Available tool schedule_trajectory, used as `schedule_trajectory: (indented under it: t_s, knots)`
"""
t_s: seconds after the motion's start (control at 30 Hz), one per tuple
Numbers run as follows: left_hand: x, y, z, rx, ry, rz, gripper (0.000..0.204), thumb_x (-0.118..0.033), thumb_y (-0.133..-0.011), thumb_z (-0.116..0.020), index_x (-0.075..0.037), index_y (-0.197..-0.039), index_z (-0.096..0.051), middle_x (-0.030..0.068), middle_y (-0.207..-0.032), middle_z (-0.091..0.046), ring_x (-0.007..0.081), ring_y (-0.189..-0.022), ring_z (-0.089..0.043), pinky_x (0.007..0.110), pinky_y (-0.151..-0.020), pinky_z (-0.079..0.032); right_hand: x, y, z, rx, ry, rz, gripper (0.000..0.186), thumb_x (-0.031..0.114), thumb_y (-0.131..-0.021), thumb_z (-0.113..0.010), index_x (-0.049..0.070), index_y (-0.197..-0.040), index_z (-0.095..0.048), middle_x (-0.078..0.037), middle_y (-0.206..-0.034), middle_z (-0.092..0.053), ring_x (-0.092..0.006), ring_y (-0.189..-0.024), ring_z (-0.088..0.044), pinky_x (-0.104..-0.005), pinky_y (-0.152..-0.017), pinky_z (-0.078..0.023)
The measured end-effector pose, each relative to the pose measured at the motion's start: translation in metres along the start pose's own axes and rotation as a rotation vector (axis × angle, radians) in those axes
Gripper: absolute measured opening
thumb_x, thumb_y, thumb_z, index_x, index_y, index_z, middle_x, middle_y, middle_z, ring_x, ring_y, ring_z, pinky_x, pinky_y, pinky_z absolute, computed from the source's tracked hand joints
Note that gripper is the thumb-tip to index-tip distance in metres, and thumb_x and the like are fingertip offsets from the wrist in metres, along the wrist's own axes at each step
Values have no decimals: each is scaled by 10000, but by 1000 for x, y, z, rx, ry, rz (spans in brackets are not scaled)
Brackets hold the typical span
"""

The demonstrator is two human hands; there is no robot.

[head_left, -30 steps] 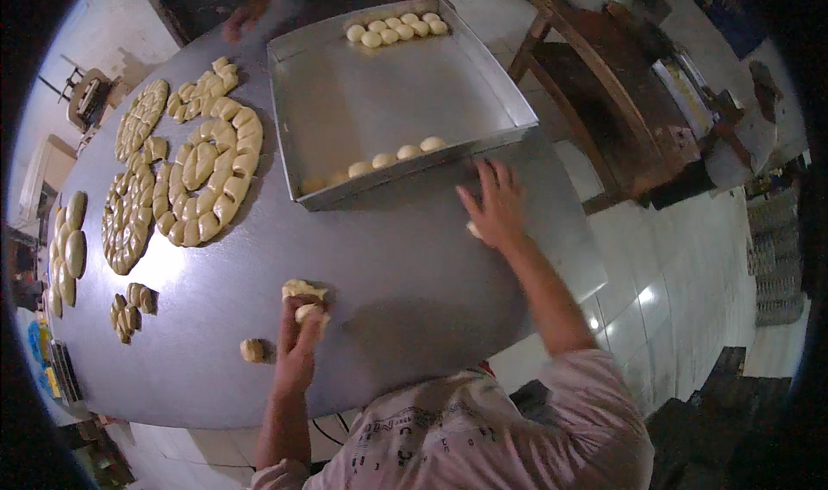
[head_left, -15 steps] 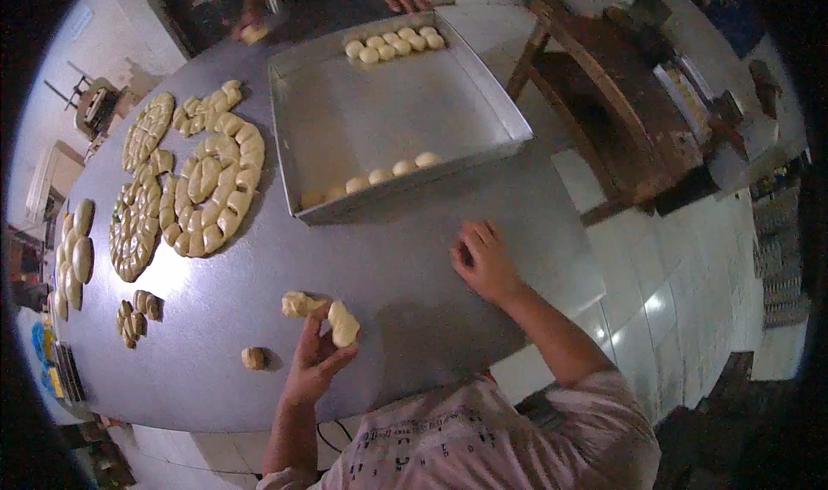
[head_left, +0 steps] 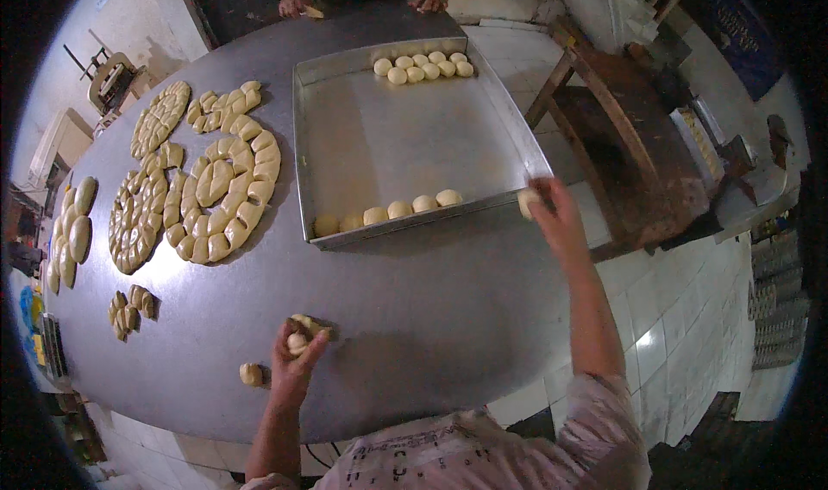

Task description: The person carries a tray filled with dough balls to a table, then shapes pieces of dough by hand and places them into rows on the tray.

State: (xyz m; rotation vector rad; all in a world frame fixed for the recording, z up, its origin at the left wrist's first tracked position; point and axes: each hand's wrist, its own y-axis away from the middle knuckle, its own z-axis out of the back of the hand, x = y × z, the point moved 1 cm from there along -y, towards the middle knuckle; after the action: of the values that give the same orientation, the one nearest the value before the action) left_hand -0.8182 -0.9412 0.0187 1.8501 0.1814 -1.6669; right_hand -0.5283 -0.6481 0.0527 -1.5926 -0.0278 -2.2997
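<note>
My left hand (head_left: 295, 352) is closed on pieces of dough (head_left: 310, 326) low on the steel table, beside a small loose dough lump (head_left: 251, 373). My right hand (head_left: 552, 205) pinches a pale dough ball (head_left: 529, 202) at the near right corner of a square metal tray (head_left: 405, 136). The tray holds a row of balls (head_left: 423, 204) along its near side and a cluster (head_left: 415, 73) at the far end. Coils of cut dough (head_left: 222, 201), oblong pieces (head_left: 73, 231) and smaller clumps (head_left: 129, 309) lie on the left.
Another person's two hands (head_left: 293, 3) (head_left: 429, 0) are at the table's (head_left: 431, 317) far edge, one holding something small. A wooden stand (head_left: 621, 145) with a narrow tray (head_left: 694, 141) is at the right, above tiled floor (head_left: 655, 335). A metal press (head_left: 112, 83) stands back left.
My right hand has moved from the tabletop to the tray's corner with dough in its fingers. My left hand lifted dough rightward, then moved back. The other person's hands shifted along the far edge.
</note>
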Motion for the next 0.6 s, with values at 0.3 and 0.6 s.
schedule_trajectory:
  t_s: [0.3,0.6]
  knots:
    - [-10,0,0,162,149,18,441,-403,-948,-408,-26,-1162,-487,78,-1085,-512,169,-1004,-470,330,-900,-378,43,-45,-77,303,238,23,287,183,-847,-562,43,-1097,-584,-174,-1044,-613,-318,-983,-589,-385,-851,-461]
    - [-8,-6,59,306,-246,-241,352,-284,-946,-470,-33,-1175,-564,54,-1070,-610,143,-971,-529,311,-877,-424,2,167,-90,348,6,-154,301,161,-898,-503,-1,-1146,-557,-126,-1127,-567,-228,-997,-556,-346,-889,-426]
